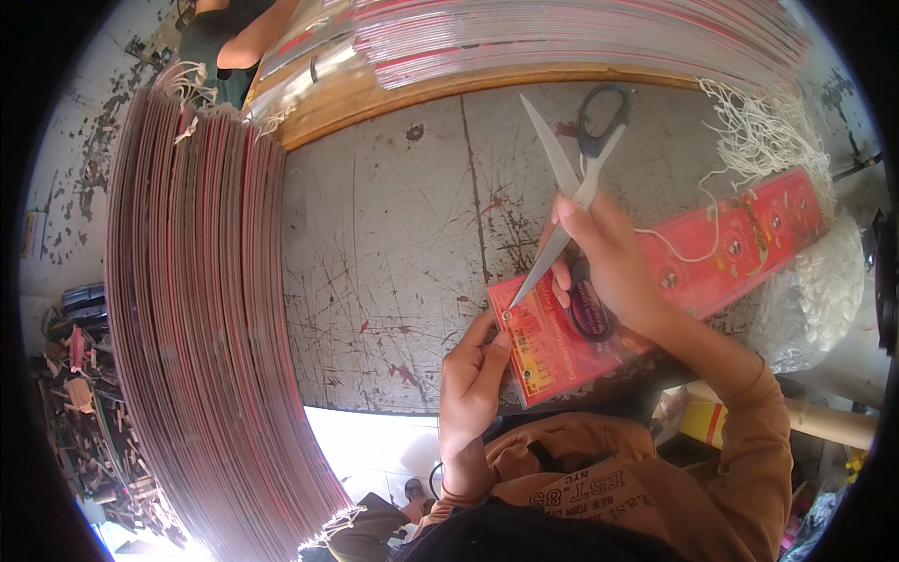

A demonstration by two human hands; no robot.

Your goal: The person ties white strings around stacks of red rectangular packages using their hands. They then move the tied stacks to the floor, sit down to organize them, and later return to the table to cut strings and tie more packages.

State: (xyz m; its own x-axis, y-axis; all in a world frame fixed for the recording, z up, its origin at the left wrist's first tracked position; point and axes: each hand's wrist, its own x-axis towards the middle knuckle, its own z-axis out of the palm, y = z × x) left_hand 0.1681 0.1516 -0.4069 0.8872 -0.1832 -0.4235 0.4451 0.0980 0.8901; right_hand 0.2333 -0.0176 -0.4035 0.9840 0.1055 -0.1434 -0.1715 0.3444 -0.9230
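My right hand grips a pair of scissors around the pivot, with the blades spread apart. One blade points down to the left, its tip at a small eyelet near the corner of a long red printed card that looks plastic-covered. The other blade points up, away from the card. One dark handle loop lies over the card, the other over the tabletop. My left hand pinches the card's left end between thumb and fingers. A white string crosses the card's upper edge.
A tall row of stacked cards stands along the left. More plastic-covered cards are piled at the far side. White strings hang in a bunch at right, near a clear plastic bag. The grey tabletop is scratched. Another person's arm shows far left.
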